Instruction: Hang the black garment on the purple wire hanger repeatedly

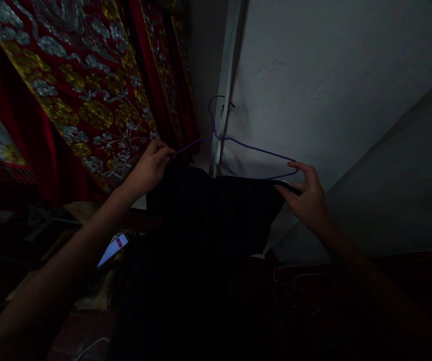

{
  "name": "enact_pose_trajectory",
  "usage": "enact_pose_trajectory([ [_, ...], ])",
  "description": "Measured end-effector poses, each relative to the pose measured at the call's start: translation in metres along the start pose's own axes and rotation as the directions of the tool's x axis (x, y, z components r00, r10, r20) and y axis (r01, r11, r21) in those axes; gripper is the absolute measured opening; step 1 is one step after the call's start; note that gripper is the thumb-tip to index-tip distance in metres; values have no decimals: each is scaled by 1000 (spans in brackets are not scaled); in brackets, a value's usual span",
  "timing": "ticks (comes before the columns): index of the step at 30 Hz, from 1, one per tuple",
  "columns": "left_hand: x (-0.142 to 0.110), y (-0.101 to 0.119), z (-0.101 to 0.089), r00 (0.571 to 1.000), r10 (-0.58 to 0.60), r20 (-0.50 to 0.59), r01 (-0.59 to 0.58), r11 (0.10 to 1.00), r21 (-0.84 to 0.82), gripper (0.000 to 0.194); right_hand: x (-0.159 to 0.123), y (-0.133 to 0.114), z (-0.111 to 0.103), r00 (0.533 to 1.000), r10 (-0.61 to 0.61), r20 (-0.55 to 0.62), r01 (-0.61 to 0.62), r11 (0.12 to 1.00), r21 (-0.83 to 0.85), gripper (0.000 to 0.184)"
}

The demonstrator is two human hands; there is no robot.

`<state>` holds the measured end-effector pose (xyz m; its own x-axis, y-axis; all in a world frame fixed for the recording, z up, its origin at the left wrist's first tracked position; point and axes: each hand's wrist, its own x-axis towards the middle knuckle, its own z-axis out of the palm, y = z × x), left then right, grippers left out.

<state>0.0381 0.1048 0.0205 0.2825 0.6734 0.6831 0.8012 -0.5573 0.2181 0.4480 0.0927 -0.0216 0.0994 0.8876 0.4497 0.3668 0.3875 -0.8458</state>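
Note:
A thin purple clothes hanger [257,148] spans the space between my hands, its hook up by a pale vertical strip on the wall. My left hand [155,163] is closed in a pinch at the hanger's left end, at the upper corner of a black garment [216,215]. At the other end, my right hand [306,193] pinches the garment's top edge between thumb and fingers, with its index finger touching the hanger's right corner. The garment hangs down from both hands; its lower part melts into the dark, so its exact kind cannot be made out.
Red cloth [88,100] with gold and silver decoration hangs at the left. A pale wall [332,90] rises behind the hanger to the right. Below my left forearm lies a phone [114,249] with a lit screen. A white cable [91,347] runs along the floor.

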Motion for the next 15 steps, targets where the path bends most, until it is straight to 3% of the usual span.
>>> enact_pose_trajectory([
  [3, -1, -2, 2, 1000, -18, -16, 19, 1000, 21, 30, 3, 4, -1, 981, -153, -124, 142, 985, -94, 81],
  [5, -2, -2, 1, 999, -36, -10, 36, 999, 26, 31, 6, 4, -4, 979, -188, -83, 174, 974, -147, 70],
  [9, -2, -4, -4, 998, -55, -38, 57, 998, 35, 28, 14, -6, -16, 986, -164, 30, 167, 970, -175, 27],
  [11, -3, -7, -6, 992, -84, -89, 88, 995, 42, 26, 18, -13, -25, 994, -101, 33, 104, 990, -97, 19],
  [15, -5, -13, -6, 969, -206, -139, 201, 978, -51, 28, 24, -26, -29, 974, 117, 194, -158, 965, 208, 37],
])
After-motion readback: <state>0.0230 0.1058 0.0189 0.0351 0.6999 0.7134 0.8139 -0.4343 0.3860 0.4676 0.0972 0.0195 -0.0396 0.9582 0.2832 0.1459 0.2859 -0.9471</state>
